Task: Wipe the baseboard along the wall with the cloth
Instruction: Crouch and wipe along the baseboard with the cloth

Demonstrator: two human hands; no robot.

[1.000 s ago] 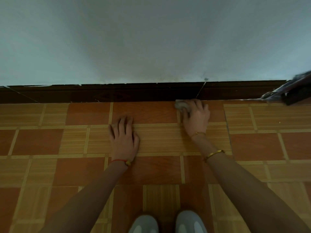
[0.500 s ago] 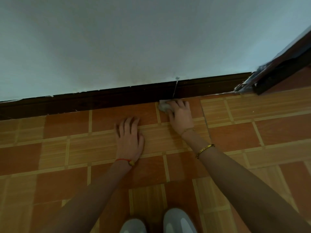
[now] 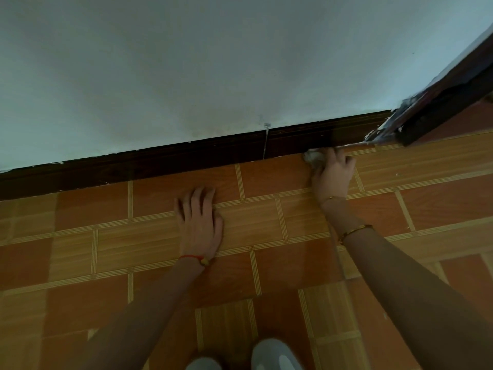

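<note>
Two hands down: right hand (image 3: 332, 173) clutches cloth (image 3: 312, 157) at baseboard (image 3: 186, 158), right of centre; left hand (image 3: 199, 220) flat on floor (image 3: 93, 209). Risk: cloth snags near door frame (image 3: 440, 108), upper right.

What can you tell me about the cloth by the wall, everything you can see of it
The cloth is a small, pale, whitish wad, bunched up rather than spread flat, looking like soft fabric. Only its left part shows; the rest is hidden under the right hand, whose fingers curl round it. It sits at the foot of the dark baseboard, where the board meets the tiled floor, short of the door frame. Any pattern is too blurred to tell.
</note>
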